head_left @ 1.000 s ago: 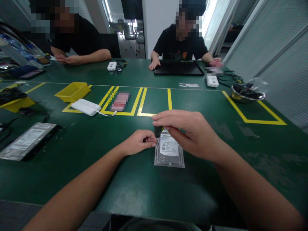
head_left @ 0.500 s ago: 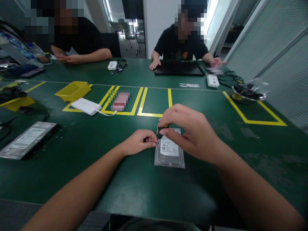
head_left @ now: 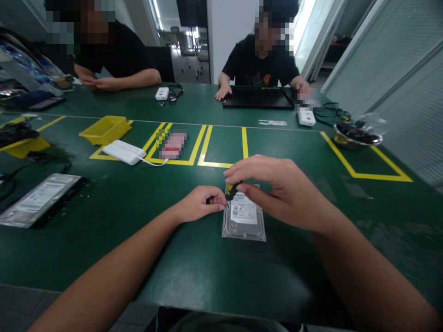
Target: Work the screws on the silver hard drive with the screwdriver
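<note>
A silver hard drive (head_left: 244,220) with a white label lies flat on the green table in front of me. My right hand (head_left: 277,191) hovers over its far end, fingers pinched round the black and yellow handle of a small screwdriver (head_left: 231,190) that stands upright at the drive's far left corner. My left hand (head_left: 199,203) rests on the table against the drive's left edge, fingers curled and pinched beside the tool's tip. What the left fingers hold, if anything, is hidden.
A second hard drive (head_left: 38,200) lies at the left. A yellow tray (head_left: 105,130), a white box with a cable (head_left: 123,152) and yellow tape lines sit beyond. Two people sit across the table; a black laptop (head_left: 258,98) and a metal bowl (head_left: 356,135) are there.
My right hand's fingers have shifted round the screwdriver handle, rising and then lowering a little. The left hand and the drive have stayed put.
</note>
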The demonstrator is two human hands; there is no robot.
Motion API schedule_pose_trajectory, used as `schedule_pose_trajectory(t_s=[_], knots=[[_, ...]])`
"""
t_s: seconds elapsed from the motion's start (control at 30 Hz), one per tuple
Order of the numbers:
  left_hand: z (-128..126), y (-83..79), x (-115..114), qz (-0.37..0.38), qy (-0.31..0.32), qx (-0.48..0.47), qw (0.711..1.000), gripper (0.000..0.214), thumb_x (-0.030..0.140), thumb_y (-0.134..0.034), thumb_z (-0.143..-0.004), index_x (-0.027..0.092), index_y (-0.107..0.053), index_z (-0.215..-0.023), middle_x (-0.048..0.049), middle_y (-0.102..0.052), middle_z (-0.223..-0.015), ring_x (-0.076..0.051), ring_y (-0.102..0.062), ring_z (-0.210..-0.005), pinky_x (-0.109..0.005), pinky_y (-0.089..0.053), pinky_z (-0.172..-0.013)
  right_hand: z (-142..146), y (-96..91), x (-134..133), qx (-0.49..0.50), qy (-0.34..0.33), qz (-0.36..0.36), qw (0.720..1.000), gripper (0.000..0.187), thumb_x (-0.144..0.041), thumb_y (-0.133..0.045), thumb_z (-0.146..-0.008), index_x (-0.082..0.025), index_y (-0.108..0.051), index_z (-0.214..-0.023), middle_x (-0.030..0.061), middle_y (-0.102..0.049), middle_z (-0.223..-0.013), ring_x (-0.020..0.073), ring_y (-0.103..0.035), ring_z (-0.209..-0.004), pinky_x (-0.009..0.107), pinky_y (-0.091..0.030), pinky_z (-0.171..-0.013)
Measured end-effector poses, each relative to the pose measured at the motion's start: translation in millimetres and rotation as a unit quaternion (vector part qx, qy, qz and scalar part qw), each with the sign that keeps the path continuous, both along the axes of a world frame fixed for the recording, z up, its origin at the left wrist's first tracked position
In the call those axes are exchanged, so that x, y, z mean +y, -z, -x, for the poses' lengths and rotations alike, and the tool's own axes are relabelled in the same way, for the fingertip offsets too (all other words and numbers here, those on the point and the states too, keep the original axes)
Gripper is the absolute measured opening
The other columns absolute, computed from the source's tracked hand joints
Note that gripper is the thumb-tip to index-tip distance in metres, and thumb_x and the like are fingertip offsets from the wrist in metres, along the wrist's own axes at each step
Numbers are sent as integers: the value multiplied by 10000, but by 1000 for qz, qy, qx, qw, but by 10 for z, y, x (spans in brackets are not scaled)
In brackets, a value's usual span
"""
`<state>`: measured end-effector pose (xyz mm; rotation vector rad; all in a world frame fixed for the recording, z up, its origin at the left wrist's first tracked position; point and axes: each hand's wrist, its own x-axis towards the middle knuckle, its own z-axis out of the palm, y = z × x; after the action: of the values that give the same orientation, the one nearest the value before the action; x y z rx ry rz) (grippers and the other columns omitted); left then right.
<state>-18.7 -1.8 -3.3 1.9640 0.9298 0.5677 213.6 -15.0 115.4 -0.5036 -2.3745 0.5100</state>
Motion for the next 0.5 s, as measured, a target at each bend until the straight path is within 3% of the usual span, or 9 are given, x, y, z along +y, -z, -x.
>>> schedule_pose_trajectory(t_s=[0.5], knots=[[-3,7,-6,13,1,4,1000,103,248,-658,-842,149,-663,-869,24,-610,-747,-100,-521,-652,-231,-421,-640,-36,-30,-3,-20,-2,-6,1000,299,-65,-494,-919,-171,-680,-1128,71,-703,-1190,151,-634,-1132,311,-495,-971]])
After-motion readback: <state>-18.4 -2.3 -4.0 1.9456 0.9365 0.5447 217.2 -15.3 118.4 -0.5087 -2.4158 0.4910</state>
